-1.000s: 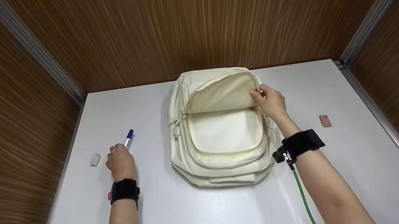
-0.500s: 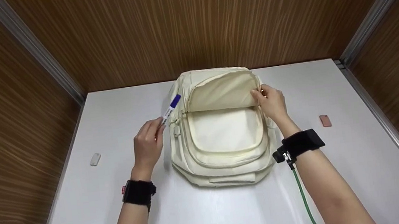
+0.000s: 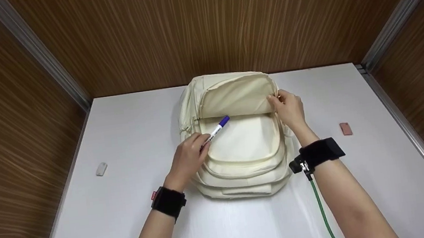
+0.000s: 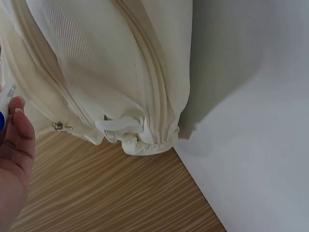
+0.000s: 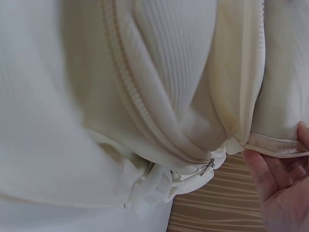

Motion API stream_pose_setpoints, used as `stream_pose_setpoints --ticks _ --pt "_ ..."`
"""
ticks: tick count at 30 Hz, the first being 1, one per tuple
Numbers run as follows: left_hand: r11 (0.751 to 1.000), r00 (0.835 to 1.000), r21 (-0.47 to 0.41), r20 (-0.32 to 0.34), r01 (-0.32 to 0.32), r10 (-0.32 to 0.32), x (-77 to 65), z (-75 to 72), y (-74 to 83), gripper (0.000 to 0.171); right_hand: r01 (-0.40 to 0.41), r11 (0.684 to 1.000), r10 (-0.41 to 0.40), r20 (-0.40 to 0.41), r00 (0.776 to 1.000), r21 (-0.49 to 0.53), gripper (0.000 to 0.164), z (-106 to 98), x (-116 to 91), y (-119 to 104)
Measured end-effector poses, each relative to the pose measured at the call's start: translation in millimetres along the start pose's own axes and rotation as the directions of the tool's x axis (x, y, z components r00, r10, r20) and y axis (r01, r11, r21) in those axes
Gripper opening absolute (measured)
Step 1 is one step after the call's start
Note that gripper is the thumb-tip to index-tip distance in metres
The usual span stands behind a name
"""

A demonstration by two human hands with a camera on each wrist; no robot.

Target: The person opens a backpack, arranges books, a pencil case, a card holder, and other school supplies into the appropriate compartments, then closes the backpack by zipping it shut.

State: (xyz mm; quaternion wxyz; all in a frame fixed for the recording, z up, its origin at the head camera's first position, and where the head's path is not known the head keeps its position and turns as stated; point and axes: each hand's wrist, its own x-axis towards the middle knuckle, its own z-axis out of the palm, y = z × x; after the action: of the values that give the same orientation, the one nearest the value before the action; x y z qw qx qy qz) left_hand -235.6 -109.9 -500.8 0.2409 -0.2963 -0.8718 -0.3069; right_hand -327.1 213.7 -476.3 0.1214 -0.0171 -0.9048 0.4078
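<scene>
A cream backpack (image 3: 243,179) lies on the table with its front pocket unzipped and the flap (image 3: 239,95) folded up. My left hand (image 3: 189,156) pinches a white marker (image 3: 215,132) with a purple-blue cap, held tilted above the pocket opening. In the left wrist view, part of the left hand (image 4: 17,154) and the marker (image 4: 6,96) show at the left edge, beside the bag's side. At the flap's right edge, my right hand (image 3: 289,109) grips the fabric between thumb and fingers. The right wrist view shows that hand (image 5: 285,183) holding the flap's zipper edge (image 5: 277,145).
A small white object (image 3: 101,169) lies on the table (image 3: 123,117) at the left, and a small pink one (image 3: 345,128) lies at the right. Wood-patterned panels (image 3: 200,27) close the back and sides. A green cable (image 3: 323,210) runs from the right wrist camera.
My left hand has lifted the marker off the table and carried it rightward over the backpack's pocket. The right hand keeps its hold on the flap, nearly still.
</scene>
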Motion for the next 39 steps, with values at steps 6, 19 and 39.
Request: stream_pose_setpoints --ticks 6,19,39 --pt "0.992 1.000 0.121 -0.018 0.019 -0.017 8.0 15.6 8.6 0.008 0.006 1.000 -0.006 -0.013 1.000 0.019 0.030 -1.2 0.1 -1.4" --pt "0.914 0.997 0.401 0.030 0.057 -0.075 39.5 36.8 22.0 0.009 0.011 1.000 -0.010 -0.022 1.000 0.017 0.030 -3.1 -2.5 -2.9" --pt "0.999 0.963 -0.016 0.267 0.029 -0.023 23.2 21.7 24.6 0.019 0.012 1.000 -0.012 -0.015 1.000 -0.014 0.033 -2.6 -5.8 1.0"
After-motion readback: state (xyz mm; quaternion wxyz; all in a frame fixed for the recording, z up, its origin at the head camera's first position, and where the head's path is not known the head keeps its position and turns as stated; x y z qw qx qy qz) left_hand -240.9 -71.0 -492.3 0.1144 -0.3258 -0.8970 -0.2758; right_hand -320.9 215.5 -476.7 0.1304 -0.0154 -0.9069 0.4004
